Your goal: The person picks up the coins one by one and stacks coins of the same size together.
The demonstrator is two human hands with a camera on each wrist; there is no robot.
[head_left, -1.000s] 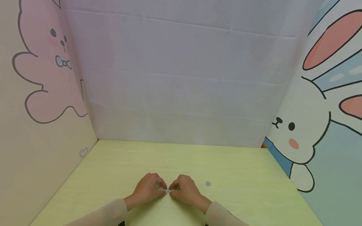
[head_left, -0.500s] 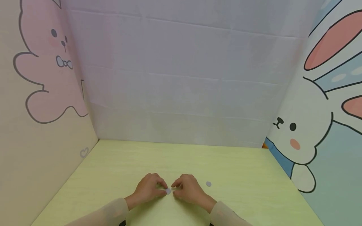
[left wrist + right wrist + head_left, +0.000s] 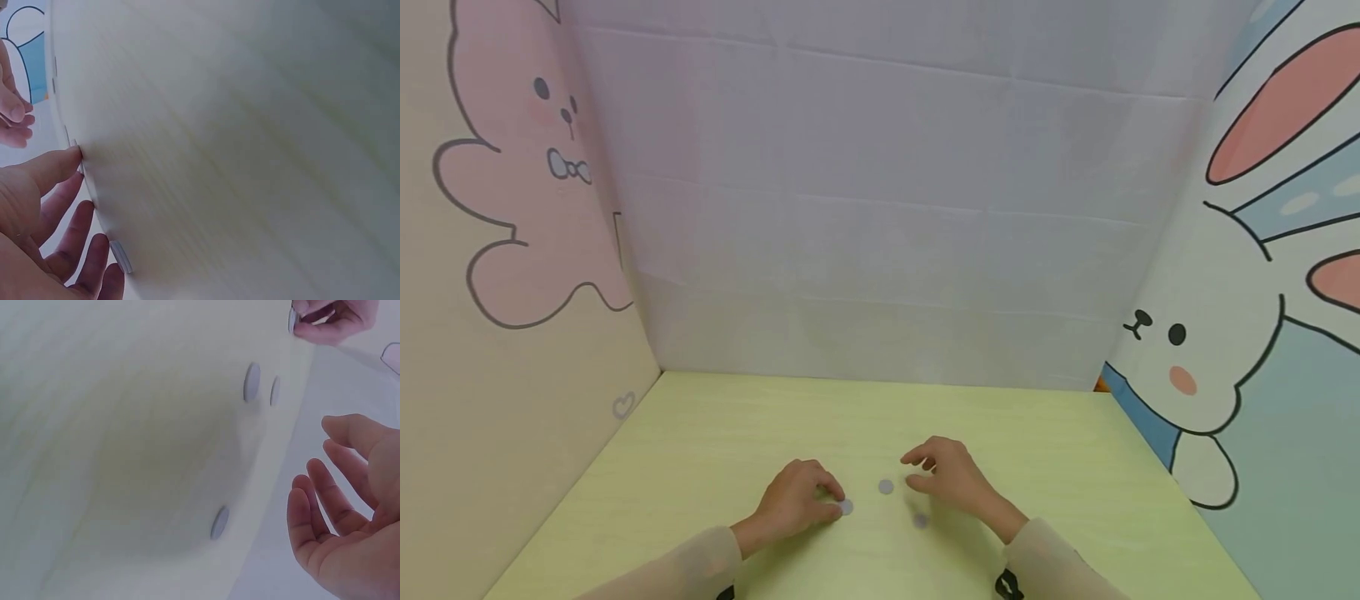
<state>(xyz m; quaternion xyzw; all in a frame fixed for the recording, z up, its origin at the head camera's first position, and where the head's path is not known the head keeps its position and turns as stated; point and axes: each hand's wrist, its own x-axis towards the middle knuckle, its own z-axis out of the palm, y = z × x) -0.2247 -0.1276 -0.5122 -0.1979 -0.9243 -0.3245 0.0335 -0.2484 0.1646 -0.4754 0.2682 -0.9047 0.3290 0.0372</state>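
Note:
In the head view my left hand [image 3: 799,497] pinches a small grey disc [image 3: 846,507] between thumb and fingertips, low at the table. In the left wrist view, a short stack of flat grey pieces [image 3: 120,256] stands by that hand's outer fingers. My right hand [image 3: 953,479] hovers above the table with its fingers loosely bent and apart, holding nothing. Two loose discs lie between the hands: one grey disc [image 3: 886,487] further back, another grey disc [image 3: 921,522] nearer. The right wrist view also has a disc [image 3: 219,522] beneath the right hand, hidden in the head view.
The pale yellow-green table [image 3: 760,417] meets a white sheet wall [image 3: 880,250] behind. Side panels carry a pink cartoon animal [image 3: 542,208] at left and a white rabbit [image 3: 1210,350] at right.
My right hand has lifted away from the left one, moving right and further back. Two discs now show where it was; the disc at its right has gone from sight. The left hand stays put.

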